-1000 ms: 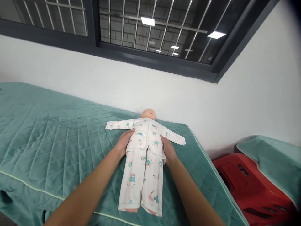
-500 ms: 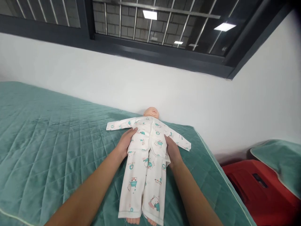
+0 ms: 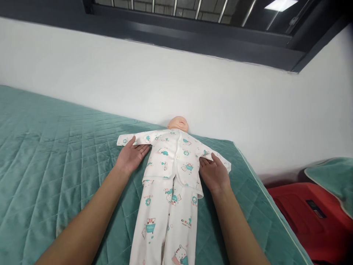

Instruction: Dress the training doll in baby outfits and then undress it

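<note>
A baby doll lies on its back on a green quilted cover (image 3: 82, 158), its bare head (image 3: 178, 124) close to the white wall. It wears a white printed pajama top (image 3: 173, 154) with both sleeves spread outward, and matching pajama pants (image 3: 165, 224). My left hand (image 3: 132, 154) is open, palm up, beside the doll's torso, with its thumb over the left-side sleeve (image 3: 143, 137). On the other side my right hand (image 3: 214, 172) is open too, fingers reaching to the underside of the right-side sleeve (image 3: 211, 152). Neither hand grips anything. The doll's feet are out of view.
The white wall (image 3: 154, 81) rises behind the doll, below a dark window frame (image 3: 165, 33) with metal bars outside. Past the cover's right edge stands a red plastic object (image 3: 306, 213), with a green cloth (image 3: 333, 176) partly over it.
Both hands have moved off the sides of the torso, up and outward to the sleeves, and their fingers have opened. The view has tilted down a little.
</note>
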`<action>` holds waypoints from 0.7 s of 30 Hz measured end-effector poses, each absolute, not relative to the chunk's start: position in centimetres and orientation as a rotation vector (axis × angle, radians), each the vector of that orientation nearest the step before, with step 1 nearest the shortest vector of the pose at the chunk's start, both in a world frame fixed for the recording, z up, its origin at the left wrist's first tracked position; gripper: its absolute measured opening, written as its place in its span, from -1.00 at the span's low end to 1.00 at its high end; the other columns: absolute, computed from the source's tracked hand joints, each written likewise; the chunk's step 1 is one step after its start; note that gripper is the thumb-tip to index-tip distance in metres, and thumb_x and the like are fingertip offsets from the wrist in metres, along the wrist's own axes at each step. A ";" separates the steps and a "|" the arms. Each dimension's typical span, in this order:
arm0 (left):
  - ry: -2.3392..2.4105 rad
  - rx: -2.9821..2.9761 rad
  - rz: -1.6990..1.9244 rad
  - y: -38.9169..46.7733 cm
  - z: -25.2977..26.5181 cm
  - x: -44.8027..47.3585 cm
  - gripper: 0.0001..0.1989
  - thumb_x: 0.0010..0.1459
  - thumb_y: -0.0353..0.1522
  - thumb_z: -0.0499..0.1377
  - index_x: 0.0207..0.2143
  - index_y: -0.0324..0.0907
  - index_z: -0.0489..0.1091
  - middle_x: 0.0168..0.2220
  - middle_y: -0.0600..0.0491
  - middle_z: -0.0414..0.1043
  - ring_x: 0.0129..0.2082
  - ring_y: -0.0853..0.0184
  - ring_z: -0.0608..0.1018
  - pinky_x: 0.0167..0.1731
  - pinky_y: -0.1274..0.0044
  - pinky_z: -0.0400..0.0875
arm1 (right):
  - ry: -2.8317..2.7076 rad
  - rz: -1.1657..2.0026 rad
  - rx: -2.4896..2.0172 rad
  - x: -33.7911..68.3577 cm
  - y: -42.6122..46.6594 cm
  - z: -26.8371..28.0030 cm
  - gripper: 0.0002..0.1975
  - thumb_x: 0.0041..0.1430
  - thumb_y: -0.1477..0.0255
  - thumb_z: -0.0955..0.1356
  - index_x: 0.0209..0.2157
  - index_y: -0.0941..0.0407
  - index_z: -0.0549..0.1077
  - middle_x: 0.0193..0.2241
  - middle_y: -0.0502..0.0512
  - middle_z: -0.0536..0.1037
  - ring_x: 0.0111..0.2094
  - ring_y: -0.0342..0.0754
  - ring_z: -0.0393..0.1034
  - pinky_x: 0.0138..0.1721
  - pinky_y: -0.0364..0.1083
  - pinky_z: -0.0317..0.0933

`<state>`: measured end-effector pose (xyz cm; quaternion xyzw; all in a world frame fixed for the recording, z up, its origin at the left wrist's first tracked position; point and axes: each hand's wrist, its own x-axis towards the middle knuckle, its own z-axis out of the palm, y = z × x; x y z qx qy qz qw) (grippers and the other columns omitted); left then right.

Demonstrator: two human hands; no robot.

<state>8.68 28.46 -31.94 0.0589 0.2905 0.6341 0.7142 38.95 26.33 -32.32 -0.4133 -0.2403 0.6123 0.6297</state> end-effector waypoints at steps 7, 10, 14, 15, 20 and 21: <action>0.689 0.025 1.632 28.7 -31.8 6.0 -0.87 0.31 -0.33 0.07 -0.29 -0.20 0.33 -0.19 -0.10 0.51 -0.06 0.22 0.57 -0.05 0.31 0.54 | -0.251 1.270 -0.822 41.3 25.3 -30.8 -0.80 0.23 0.45 0.24 -0.11 0.11 0.37 -0.08 0.15 0.50 0.01 -0.08 0.44 -0.04 -0.05 0.47; 0.762 0.012 1.728 28.6 -31.7 5.8 -0.87 0.30 -0.43 0.04 -0.30 -0.20 0.35 -0.29 -0.02 0.52 -0.15 0.32 0.59 -0.06 0.41 0.53 | -0.196 1.193 -0.810 42.3 25.1 -30.4 -0.79 0.22 0.49 0.24 -0.11 0.13 0.37 -0.06 0.15 0.49 -0.01 -0.09 0.45 -0.08 -0.08 0.48; 0.865 -0.021 1.821 29.0 -31.9 5.5 -0.78 0.27 -0.59 -0.02 -0.33 -0.22 0.35 -0.39 0.03 0.48 -0.19 0.42 0.58 -0.10 0.59 0.50 | -0.190 1.155 -0.852 43.4 25.4 -30.4 -0.83 0.23 0.51 0.21 -0.16 0.11 0.36 -0.09 0.14 0.49 -0.08 -0.11 0.49 -0.14 -0.10 0.50; 0.878 -0.028 1.830 29.2 -32.0 5.4 -0.77 0.26 -0.60 -0.03 -0.34 -0.22 0.35 -0.39 0.04 0.47 -0.18 0.43 0.57 -0.10 0.61 0.49 | -0.196 1.152 -0.863 43.6 25.5 -30.5 -0.84 0.24 0.50 0.21 -0.17 0.10 0.36 -0.10 0.14 0.49 -0.10 -0.12 0.49 -0.15 -0.10 0.50; 0.947 -0.009 1.876 29.8 -32.9 5.0 -0.77 0.28 -0.57 -0.05 -0.37 -0.19 0.30 -0.36 0.03 0.47 -0.10 0.40 0.57 -0.07 0.55 0.47 | -0.238 1.102 -0.907 43.9 25.7 -30.8 -0.83 0.22 0.50 0.22 -0.16 0.06 0.35 -0.17 0.07 0.50 -0.18 -0.12 0.51 -0.18 -0.10 0.49; 0.964 0.011 1.882 29.9 -33.1 4.9 -0.78 0.28 -0.58 -0.04 -0.37 -0.19 0.30 -0.35 0.03 0.47 -0.09 0.39 0.56 -0.06 0.54 0.47 | -0.242 1.069 -0.922 43.8 25.6 -30.8 -0.78 0.19 0.52 0.24 -0.13 0.04 0.34 -0.18 0.04 0.50 -0.21 -0.13 0.51 -0.19 -0.11 0.49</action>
